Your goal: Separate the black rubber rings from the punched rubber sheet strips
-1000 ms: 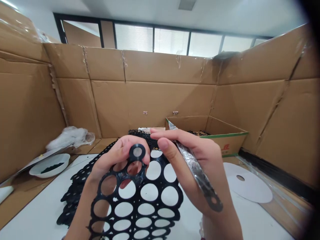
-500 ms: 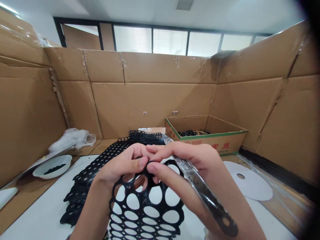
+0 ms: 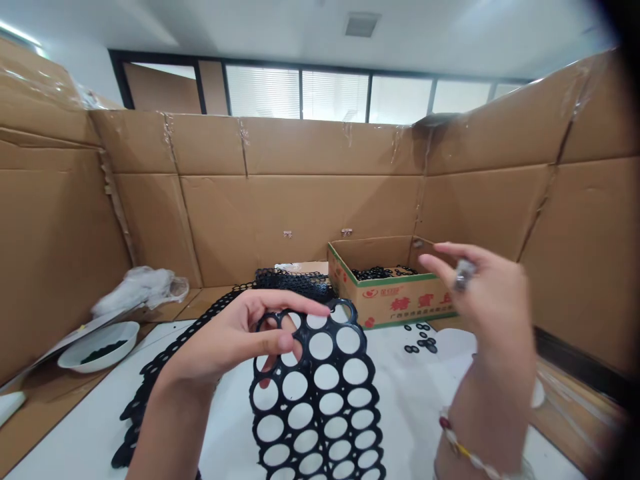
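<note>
My left hand [image 3: 245, 333] pinches the top edge of a black perforated rubber sheet [image 3: 320, 393], made of joined rings, which hangs down in front of me. Raised on the right, my right hand [image 3: 493, 300] has thumb and forefinger extended, apart from the sheet. A shiny grey blade end [image 3: 464, 275] shows at its fingers; most of the blade is hidden. Beyond the fingertips is the open cardboard box [image 3: 400, 303], with black rings [image 3: 375, 273] inside. Several loose black rings [image 3: 423, 340] lie on the white tabletop [image 3: 395, 400] before the box.
More black perforated sheet [image 3: 170, 360] lies at the left, running back to a heap. A white bowl [image 3: 100, 347] with dark pieces and a crumpled plastic bag [image 3: 145, 290] are further left. A white disc [image 3: 453, 343] is partly behind my right arm. Cardboard walls [image 3: 300, 200] enclose the table.
My right hand has left the sheet and moved right and up, near the box, turning the blade. My left hand still holds the sheet. Loose rings on the table have come into view.
</note>
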`<state>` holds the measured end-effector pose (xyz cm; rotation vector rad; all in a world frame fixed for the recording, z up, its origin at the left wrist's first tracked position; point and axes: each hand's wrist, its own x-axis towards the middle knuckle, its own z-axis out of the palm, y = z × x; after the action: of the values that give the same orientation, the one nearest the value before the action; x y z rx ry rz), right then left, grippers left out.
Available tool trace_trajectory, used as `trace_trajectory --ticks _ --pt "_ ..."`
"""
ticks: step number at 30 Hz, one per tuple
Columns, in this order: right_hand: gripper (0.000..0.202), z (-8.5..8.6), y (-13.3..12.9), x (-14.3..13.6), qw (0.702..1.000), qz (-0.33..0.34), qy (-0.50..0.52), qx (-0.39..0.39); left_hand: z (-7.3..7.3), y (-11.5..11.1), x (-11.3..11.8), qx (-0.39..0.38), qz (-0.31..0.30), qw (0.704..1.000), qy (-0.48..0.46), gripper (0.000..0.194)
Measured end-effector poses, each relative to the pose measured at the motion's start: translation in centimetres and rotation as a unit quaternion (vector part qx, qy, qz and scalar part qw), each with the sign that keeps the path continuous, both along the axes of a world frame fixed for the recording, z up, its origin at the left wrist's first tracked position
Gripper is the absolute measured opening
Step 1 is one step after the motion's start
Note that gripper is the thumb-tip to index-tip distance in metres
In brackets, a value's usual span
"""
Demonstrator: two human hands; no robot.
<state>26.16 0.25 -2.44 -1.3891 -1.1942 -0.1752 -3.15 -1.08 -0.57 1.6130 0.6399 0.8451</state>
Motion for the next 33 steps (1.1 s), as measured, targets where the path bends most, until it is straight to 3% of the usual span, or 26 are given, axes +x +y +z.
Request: trace_trajectory --ticks 2,3,5,6,8,10,13,17,20,22,24,28,33 --pt "0.049 0.3 1.4 -0.4 0.998 0.01 0.015 -0.061 0.1 0.0 -0.1 0.007 0.036 0.999 -0.003 0.044" --pt "0.05 0.4 1.7 -1.0 0.994 0.063 0.022 -0.087 0.2 0.1 -0.2 0.014 0.055 0.998 0.007 0.051" --pt "0.05 0.7 1.9 -2.7 0.962 0.25 0.023 -0.11 0.2 0.3 -0.5 0.03 0.079 0.995 0.048 0.052" --pt "0.049 0.8 1.9 -3.7 0.925 0.362 0.016 -0.117 0.3 0.4 -0.7 0.043 0.088 0.993 0.07 0.044" --pt "0.043 0.9 2.0 -5.8 0.818 0.559 -0.016 -0.135 0.3 0.7 -1.1 0.082 0.11 0.985 0.1 0.022" --pt "0.037 0.4 2.9 -7.8 0.709 0.684 -0.017 -0.173 0.4 0.8 -1.6 0.134 0.152 0.974 0.099 0.011" --pt "0.038 -1.6 5.2 -10.6 0.592 0.753 0.078 -0.276 0.6 0.9 -2.5 0.193 0.266 0.943 0.041 0.013" --pt "0.048 -5.1 8.5 -13.5 0.536 0.758 0.052 -0.367 0.8 1.3 -4.4 0.214 0.452 0.864 -0.062 0.023" --pt "0.05 -7.0 10.1 -14.6 0.548 0.739 0.028 -0.391 0.4 2.2 -6.2 0.221 0.53 0.813 -0.1 0.028" --pt "0.053 -7.7 10.8 -14.5 0.598 0.707 0.027 -0.377 -0.1 2.8 -7.4 0.217 0.553 0.797 -0.107 0.03" --pt "0.053 -7.5 11.3 -13.7 0.671 0.656 0.028 -0.345 -0.7 3.5 -8.3 0.196 0.563 0.798 -0.094 0.029" --pt "0.039 -4.2 13.1 -10.9 0.807 0.512 -0.019 -0.293 -1.4 6.6 -9.2 0.153 0.576 0.803 -0.028 0.023" --pt "0.03 1.6 18.8 -10.3 0.874 0.336 -0.155 -0.316 -2.0 14.5 -8.2 0.12 0.575 0.8 0.123 0.034"
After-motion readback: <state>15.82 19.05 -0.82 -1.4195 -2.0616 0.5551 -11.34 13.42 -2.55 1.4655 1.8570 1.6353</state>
